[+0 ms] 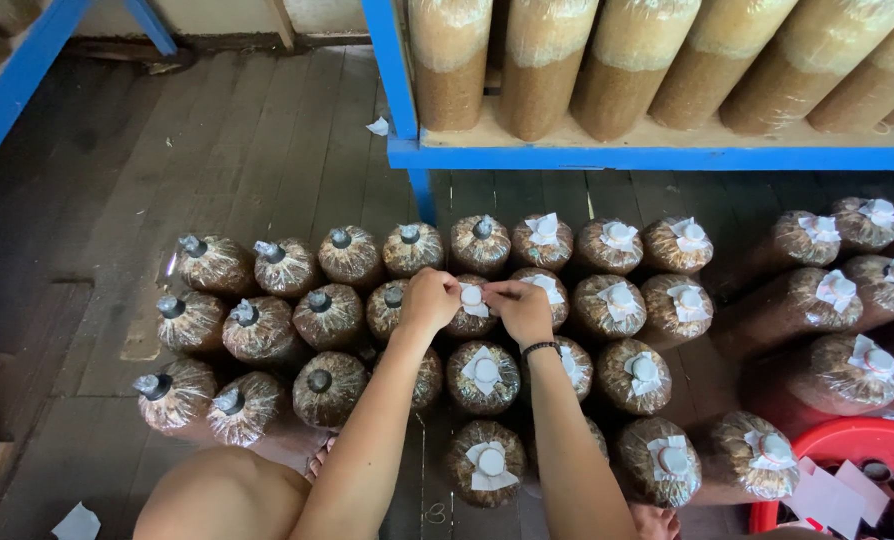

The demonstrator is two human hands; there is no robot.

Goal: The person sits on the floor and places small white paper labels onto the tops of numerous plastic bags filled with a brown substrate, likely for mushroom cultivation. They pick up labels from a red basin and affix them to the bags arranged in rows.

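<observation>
A small white paper cap (473,297) sits on the neck of a brown bag of mushroom mix (470,310) in the middle of the rows on the wooden floor (267,140). The left hand (430,300) and right hand (520,306) both pinch the paper with their fingertips. Other bags (487,375) stand close around. A red tub (852,445) sits far right, and a blue shelf (657,157) is behind.
</observation>
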